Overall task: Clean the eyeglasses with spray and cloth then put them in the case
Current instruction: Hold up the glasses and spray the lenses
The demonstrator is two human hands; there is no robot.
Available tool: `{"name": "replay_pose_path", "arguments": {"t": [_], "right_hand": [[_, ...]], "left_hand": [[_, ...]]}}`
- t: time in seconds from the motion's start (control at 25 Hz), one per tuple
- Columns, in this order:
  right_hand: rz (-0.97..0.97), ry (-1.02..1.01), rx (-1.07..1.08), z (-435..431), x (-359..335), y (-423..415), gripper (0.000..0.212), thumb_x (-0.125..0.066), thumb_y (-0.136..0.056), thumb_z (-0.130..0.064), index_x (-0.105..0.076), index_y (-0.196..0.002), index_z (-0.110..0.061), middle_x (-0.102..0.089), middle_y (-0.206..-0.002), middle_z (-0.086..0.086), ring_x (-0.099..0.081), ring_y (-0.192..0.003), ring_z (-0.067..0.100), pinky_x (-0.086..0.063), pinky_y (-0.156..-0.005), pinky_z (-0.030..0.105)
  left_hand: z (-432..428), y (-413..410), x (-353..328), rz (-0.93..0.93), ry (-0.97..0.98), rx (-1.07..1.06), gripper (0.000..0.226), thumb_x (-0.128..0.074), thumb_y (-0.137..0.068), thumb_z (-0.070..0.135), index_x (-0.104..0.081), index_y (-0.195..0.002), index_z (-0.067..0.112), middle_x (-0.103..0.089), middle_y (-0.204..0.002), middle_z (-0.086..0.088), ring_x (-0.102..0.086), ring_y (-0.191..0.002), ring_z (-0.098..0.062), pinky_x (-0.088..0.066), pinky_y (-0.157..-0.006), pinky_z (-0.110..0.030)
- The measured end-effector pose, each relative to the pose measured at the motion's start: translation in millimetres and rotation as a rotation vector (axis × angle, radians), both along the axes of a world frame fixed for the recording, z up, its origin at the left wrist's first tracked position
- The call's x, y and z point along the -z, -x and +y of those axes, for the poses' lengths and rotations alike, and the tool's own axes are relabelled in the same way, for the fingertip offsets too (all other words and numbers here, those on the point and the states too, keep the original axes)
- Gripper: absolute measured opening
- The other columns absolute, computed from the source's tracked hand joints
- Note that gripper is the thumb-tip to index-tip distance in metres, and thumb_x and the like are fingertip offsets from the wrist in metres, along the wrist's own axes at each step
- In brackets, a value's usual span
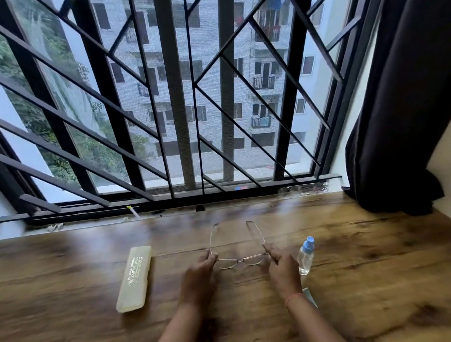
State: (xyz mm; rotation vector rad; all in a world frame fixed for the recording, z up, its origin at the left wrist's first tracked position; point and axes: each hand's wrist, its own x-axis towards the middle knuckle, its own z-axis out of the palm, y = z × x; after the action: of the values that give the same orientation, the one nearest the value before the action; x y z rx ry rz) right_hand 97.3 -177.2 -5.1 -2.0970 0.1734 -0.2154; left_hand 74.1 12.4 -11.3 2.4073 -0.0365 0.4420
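Observation:
Thin-framed clear eyeglasses (240,259) are held over the wooden table (358,281), temples unfolded and pointing toward the window. My left hand (199,274) pinches the left hinge and my right hand (281,264) pinches the right hinge. A pale yellow closed eyeglass case (134,278) lies to the left of my left hand. A small clear spray bottle (305,255) with a blue cap stands just right of my right hand. A pale corner of cloth (310,296) shows behind my right wrist, mostly hidden.
A barred window (177,94) with a dark sill rail runs along the table's far edge. A dark curtain (400,107) hangs at the right, its hem touching the table's far right corner. A wall meets the table's right edge.

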Motion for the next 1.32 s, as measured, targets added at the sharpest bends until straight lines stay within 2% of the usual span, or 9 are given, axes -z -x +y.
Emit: {"name": "replay_pose_path", "arguments": {"t": [0.28, 0.48, 0.6, 0.68, 0.84, 0.96, 1.04, 1.24, 1.32], "right_hand": [[0.032, -0.065, 0.051, -3, 6, -9, 0.036, -0.049, -0.083, 0.011, -0.063, -0.113, -0.002, -0.064, -0.117, 0.014, -0.06, -0.107, 0.018, -0.041, -0.084, 0.004], [0.019, -0.193, 0.099, 1, -16, -21, 0.032, -0.05, -0.082, 0.011, -0.063, -0.111, 0.001, -0.07, -0.101, 0.018, -0.067, -0.093, 0.024, -0.053, -0.09, 0.043], [-0.072, -0.227, 0.087, -2, -55, -24, 0.027, -0.055, -0.08, 0.011, -0.065, -0.105, 0.004, -0.071, -0.091, 0.017, -0.068, -0.081, 0.023, -0.056, -0.082, 0.045], [-0.176, -0.2, 0.054, -6, -88, -22, 0.026, -0.056, -0.081, 0.009, -0.067, -0.103, 0.002, -0.071, -0.09, 0.013, -0.068, -0.078, 0.021, -0.056, -0.08, 0.042], [-0.349, -0.152, -0.044, -14, -143, -15, 0.029, -0.056, -0.083, 0.004, -0.065, -0.11, -0.004, -0.07, -0.1, 0.009, -0.066, -0.088, 0.014, -0.053, -0.084, 0.032], [-0.493, -0.147, -0.022, -23, -156, -2, 0.027, -0.057, -0.085, -0.002, -0.065, -0.111, -0.006, -0.068, -0.104, 0.002, -0.061, -0.078, -0.006, -0.045, -0.075, 0.006], [-0.606, -0.106, 0.113, -30, -146, 11, 0.03, -0.059, -0.084, -0.002, -0.064, -0.114, -0.007, -0.065, -0.107, -0.001, -0.059, -0.093, -0.003, -0.039, -0.079, -0.002], [-0.519, 0.13, 0.215, -55, -54, 18, 0.072, -0.067, -0.073, -0.01, -0.037, -0.138, -0.01, -0.052, -0.131, 0.018, -0.048, -0.118, 0.036, -0.039, -0.101, 0.044], [-0.335, 0.078, 0.168, -58, -27, 21, 0.091, -0.072, -0.073, -0.005, -0.015, -0.143, -0.019, -0.046, -0.133, 0.022, -0.044, -0.119, 0.039, -0.037, -0.1, 0.046]], "left_hand": [[6, -14, 2, -0.164, -0.095, 0.044, 0.025, -0.05, -0.069, 0.028, -0.057, -0.092, 0.024, -0.072, -0.088, 0.005, -0.068, -0.06, -0.021, -0.053, -0.041, -0.033], [7, -32, -19, -0.242, -0.068, 0.026, 0.02, -0.072, -0.067, 0.001, -0.075, -0.084, 0.012, -0.072, -0.098, -0.012, -0.071, -0.073, -0.026, -0.059, -0.058, -0.04], [7, -40, -58, -0.387, 0.029, 0.079, 0.021, -0.069, -0.068, -0.005, -0.075, -0.086, 0.006, -0.073, -0.091, -0.012, -0.069, -0.075, -0.013, -0.055, -0.073, -0.018], [7, -42, -92, -0.501, 0.044, 0.087, 0.02, -0.07, -0.067, -0.007, -0.074, -0.084, 0.003, -0.073, -0.084, -0.013, -0.067, -0.075, -0.011, -0.045, -0.08, -0.004], [11, -43, -146, -0.642, 0.031, 0.01, 0.012, -0.07, -0.073, 0.0, -0.074, -0.084, 0.004, -0.074, -0.079, -0.012, -0.068, -0.07, -0.014, -0.042, -0.076, -0.008], [8, -40, -170, -0.717, 0.116, -0.041, 0.01, -0.068, -0.075, 0.001, -0.074, -0.083, 0.002, -0.073, -0.077, -0.012, -0.063, -0.073, -0.008, -0.04, -0.077, -0.001], [6, -36, -176, -0.75, 0.134, -0.065, 0.011, -0.066, -0.074, 0.001, -0.074, -0.082, 0.002, -0.073, -0.076, -0.012, -0.062, -0.073, -0.007, -0.04, -0.076, -0.004], [1, -26, -175, -0.759, 0.136, -0.064, 0.011, -0.068, -0.071, -0.003, -0.074, -0.081, 0.0, -0.073, -0.073, -0.014, -0.061, -0.069, -0.008, -0.044, -0.072, -0.011], [1, -24, -172, -0.739, 0.157, -0.056, 0.012, -0.069, -0.071, -0.004, -0.074, -0.081, 0.001, -0.073, -0.073, -0.014, -0.062, -0.069, -0.008, -0.044, -0.072, -0.01]]}}
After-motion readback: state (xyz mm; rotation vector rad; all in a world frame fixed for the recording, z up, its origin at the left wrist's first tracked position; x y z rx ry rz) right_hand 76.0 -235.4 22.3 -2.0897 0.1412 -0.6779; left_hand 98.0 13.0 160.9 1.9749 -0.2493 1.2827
